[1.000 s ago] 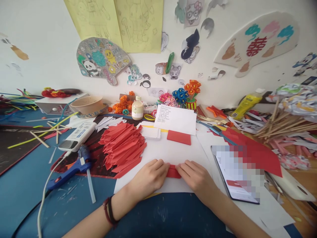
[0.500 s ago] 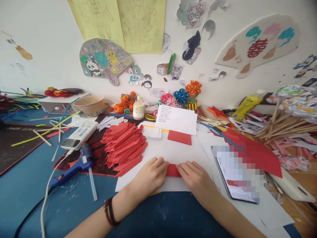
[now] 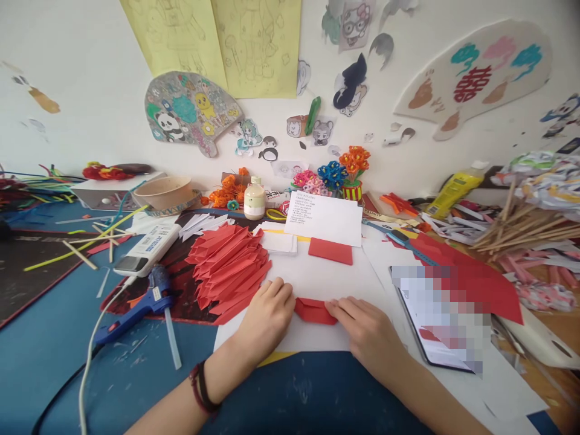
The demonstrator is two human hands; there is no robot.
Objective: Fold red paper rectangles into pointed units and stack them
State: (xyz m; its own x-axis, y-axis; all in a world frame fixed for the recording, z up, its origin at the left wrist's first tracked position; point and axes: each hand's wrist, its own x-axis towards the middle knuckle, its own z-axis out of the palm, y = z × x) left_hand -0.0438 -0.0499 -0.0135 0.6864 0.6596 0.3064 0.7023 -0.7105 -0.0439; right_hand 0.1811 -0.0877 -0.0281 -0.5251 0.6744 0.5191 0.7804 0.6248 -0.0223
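A folded red paper (image 3: pixel 316 312) is located at the lower centre of the frame, over a white sheet (image 3: pixel 312 279). Its right end is pinched by the right hand (image 3: pixel 362 323). The left hand (image 3: pixel 269 311), fingers curled, is positioned just beside the left end; whether the paper is gripped there cannot be told. Folded red strips (image 3: pixel 229 269) are piled left of centre; a blue glue gun (image 3: pixel 147 303) is laid farther left.

Glue gun (image 3: pixel 138 312) beside power bank (image 3: pixel 147 249)
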